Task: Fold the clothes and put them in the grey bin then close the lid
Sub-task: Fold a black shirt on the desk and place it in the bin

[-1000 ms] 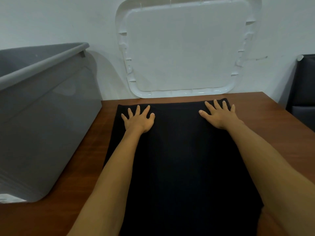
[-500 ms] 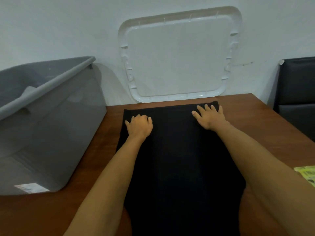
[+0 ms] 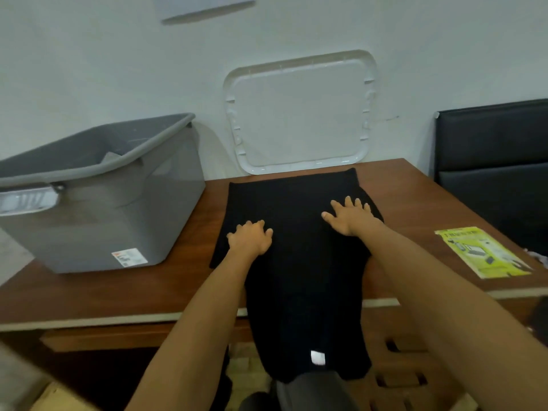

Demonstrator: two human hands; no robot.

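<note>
While the black garment [image 3: 299, 250] lies on the bench [image 3: 118, 289], near end hanging off, the right hand [image 3: 350, 218] rests flat on it, fingers spread. The left hand [image 3: 250, 240] is on it too, fingers bent, grip unclear. Grey bin [image 3: 124, 209] at garment's 9 o'clock, lid [image 3: 299, 114] at 12.

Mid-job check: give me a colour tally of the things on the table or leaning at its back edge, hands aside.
Grey: 1, bin
White: 1, lid
Black: 1, garment
Yellow-green: 1, leaflet
Total: 4
</note>
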